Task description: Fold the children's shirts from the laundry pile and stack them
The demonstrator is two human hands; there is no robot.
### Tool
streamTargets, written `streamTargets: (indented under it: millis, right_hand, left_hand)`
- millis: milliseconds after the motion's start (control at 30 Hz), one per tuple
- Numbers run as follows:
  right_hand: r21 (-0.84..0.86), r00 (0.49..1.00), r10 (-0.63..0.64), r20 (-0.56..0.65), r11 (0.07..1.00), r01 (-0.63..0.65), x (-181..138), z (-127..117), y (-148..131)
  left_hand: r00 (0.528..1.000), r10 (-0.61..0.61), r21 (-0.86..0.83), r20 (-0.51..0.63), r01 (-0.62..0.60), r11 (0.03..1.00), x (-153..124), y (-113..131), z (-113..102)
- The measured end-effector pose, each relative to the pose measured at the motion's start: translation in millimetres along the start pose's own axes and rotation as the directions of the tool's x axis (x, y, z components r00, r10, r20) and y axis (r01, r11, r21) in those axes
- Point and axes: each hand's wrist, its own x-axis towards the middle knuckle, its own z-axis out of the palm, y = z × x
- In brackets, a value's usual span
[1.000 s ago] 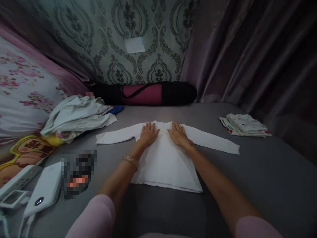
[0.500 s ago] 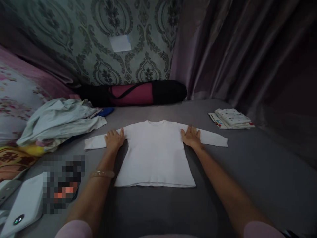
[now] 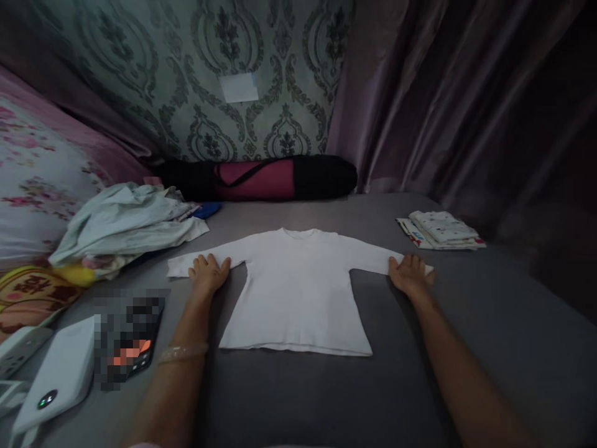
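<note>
A white long-sleeved shirt (image 3: 298,292) lies flat, its neckline away from me and both sleeves spread out sideways. My left hand (image 3: 208,274) rests palm down on the left-hand sleeve, short of the cuff, with its fingers apart. At the far end of the other sleeve, my right hand (image 3: 411,275) lies over the fabric close to the cuff, fingers stretched out and slightly blurred. Neither hand grips the cloth as far as I can see.
Loose clothes (image 3: 125,218) are heaped at the left, and folded clothes (image 3: 443,227) sit at the right. A white power bank (image 3: 60,373) lies beside a partly pixelated dark device (image 3: 144,358). Along the patterned wall rests a black and maroon bag (image 3: 261,180).
My right hand has slid outward along its sleeve, from near the armpit to the cuff. My left hand stays on its sleeve, slightly nearer the cuff. The view has shifted a little.
</note>
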Motion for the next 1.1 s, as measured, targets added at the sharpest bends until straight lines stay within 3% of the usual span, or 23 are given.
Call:
streamTargets:
  millis: [200,300,333,400,500,533,600,700,1100]
  right_hand:
    - [0.021,0.989,-0.075,-0.126,0.997,0.078,-8,0,0]
    - [-0.024,0.971,-0.164,-0.173,0.986,0.163,-14,-1,-5]
    - [-0.041,0.968,-0.188,-0.167,0.982,0.184,-16,-1,-6]
    - [-0.066,0.971,-0.201,-0.130,0.979,0.194,-19,1,-6]
    - [-0.088,0.980,-0.187,-0.069,0.980,0.180,-19,7,-3]
    - [-0.093,0.980,-0.188,-0.061,0.979,0.182,-19,9,-1]
    - [-0.100,0.977,-0.205,-0.064,0.975,0.199,-17,12,3]
    - [-0.114,0.968,-0.235,-0.093,0.968,0.224,-16,15,5]
    - [-0.183,0.978,-0.197,-0.076,0.966,0.180,-18,11,-2]
  left_hand:
    - [0.994,0.051,-0.073,-0.100,-0.058,0.996,-12,2,-5]
    - [0.954,0.256,-0.119,-0.154,-0.275,0.954,-33,21,-14]
    - [0.912,0.378,-0.135,-0.160,-0.400,0.907,-44,31,-15]
    - [0.783,0.608,-0.181,-0.135,-0.622,0.762,-71,56,-15]
    - [0.591,0.807,-0.211,-0.019,-0.791,0.574,-115,91,-8]
    - [0.554,0.832,-0.207,0.025,-0.811,0.547,-128,100,-5]
    - [0.546,0.833,-0.180,0.084,-0.814,0.552,-148,113,2]
    - [0.587,0.806,-0.120,0.084,-0.796,0.593,-162,121,11]
    - [0.589,0.789,-0.054,0.174,-0.795,0.605,-165,125,2]
